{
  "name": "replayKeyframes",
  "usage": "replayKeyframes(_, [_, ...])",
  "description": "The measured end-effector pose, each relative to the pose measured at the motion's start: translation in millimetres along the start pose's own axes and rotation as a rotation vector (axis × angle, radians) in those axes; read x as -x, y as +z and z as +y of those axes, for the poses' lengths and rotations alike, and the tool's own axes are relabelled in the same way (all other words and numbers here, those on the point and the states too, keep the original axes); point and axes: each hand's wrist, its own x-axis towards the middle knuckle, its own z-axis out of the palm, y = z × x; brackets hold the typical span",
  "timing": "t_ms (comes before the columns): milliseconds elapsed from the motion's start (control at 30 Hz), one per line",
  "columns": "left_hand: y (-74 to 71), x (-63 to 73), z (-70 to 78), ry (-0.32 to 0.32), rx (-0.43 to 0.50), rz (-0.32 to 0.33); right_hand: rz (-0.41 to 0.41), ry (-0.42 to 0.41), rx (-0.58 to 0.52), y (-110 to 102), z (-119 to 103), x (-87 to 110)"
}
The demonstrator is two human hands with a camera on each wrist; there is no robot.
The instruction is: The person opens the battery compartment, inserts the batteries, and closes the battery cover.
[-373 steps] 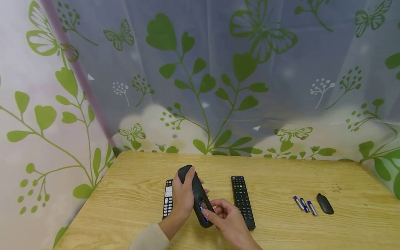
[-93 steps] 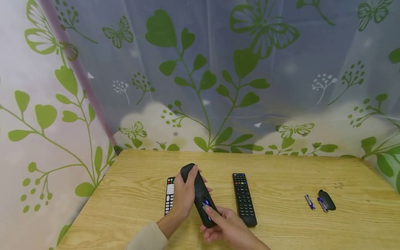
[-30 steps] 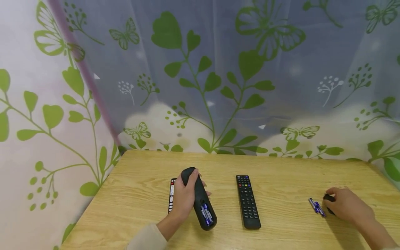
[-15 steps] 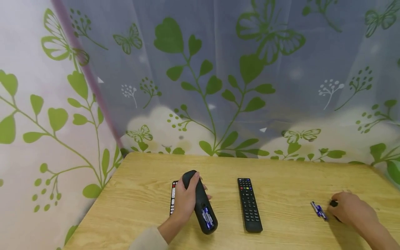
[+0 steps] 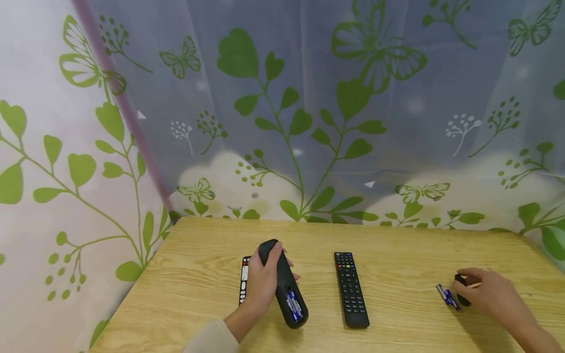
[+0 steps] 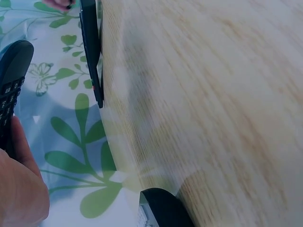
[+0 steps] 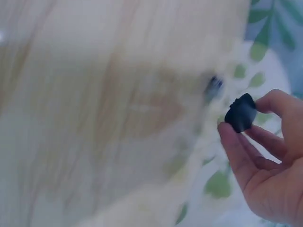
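Observation:
My left hand (image 5: 261,283) grips a black remote control (image 5: 282,279), its back turned up and its lower end tilted toward me. The battery compartment at that end is uncovered, and batteries (image 5: 293,305) lie side by side in it. Over at the right, my right hand (image 5: 496,296) pinches a small black oval battery cover (image 5: 462,289) between thumb and fingers. In the right wrist view the cover (image 7: 242,113) is held at its edges by the fingertips. Just left of it, loose blue-and-silver batteries (image 5: 448,297) lie on the table.
A second black remote (image 5: 351,289) lies face up on the wooden table (image 5: 397,260) between my hands. A remote with white buttons (image 5: 244,282) is partly hidden behind my left hand. A patterned curtain (image 5: 300,122) hangs along the table's back edge.
My right hand left the compartment after pressing in a battery, went right to the battery cover and now holds it, moved slightly left. The left hand keeps its grip on the remote.

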Motion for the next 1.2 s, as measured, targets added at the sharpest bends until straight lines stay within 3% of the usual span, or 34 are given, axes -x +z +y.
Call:
replayKeyframes(133, [1.4, -0.4, -0.3, 0.011, 0.003, -0.009, 0.087, -0.071, -0.133, 9, -45, 13.6])
replayKeyframes(300, [3.0, 0.2, -0.5, 0.018, 0.008, -0.018, 0.209, -0.198, -0.286, 26, -120, 32.9])
replayKeyframes(467, [2.9, 0.6, -0.5, 0.014, 0.006, -0.019, 0.233, -0.362, -0.506, 54, -185, 47.9])
replayKeyframes(600, [3.5, 1.2, -1.2, 0.014, -0.002, -0.025, 0.213, -0.514, -0.618, 81, -222, 52.5])
replayKeyframes(700, [5.1, 1.6, -2.2, 0.025, -0.028, -0.005, 0.196, -0.599, -0.627, 96, -239, 54.7])
replayKeyframes(800, [7.4, 1.2, -2.8, 0.050, -0.070, 0.024, 0.211, -0.625, -0.604, 106, -248, 57.0])
replayKeyframes(967, [10.4, -0.7, -1.7, 0.077, -0.112, 0.048, 0.276, -0.604, -0.517, 111, -255, 59.5])
replayKeyframes(1200, [8.7, 0.0, -0.7, 0.040, -0.072, 0.049, 0.413, -0.693, -0.352, 119, -258, 61.0])
